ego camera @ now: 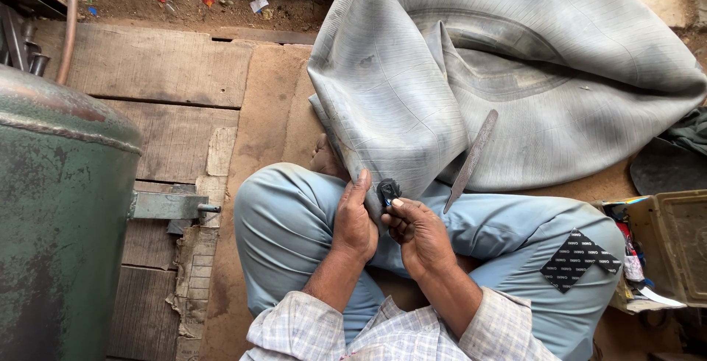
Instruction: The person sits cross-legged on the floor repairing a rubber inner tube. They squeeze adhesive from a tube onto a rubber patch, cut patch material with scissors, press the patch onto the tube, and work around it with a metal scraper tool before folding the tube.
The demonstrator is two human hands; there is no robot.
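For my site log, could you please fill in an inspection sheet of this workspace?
Surface: worn wooden planks on a dusty floor.
Job's things: large grey deflated rubber inner tube draped over the knees; small black rubber patch at its edge.
Clutter: long flat metal file lying on the tube; black printed patch sheet on the thigh; tan open box.
Grippers: left hand presses the tube; right hand pinches the patch.
Cables: reddish hose.
Surroundings: green metal tank.
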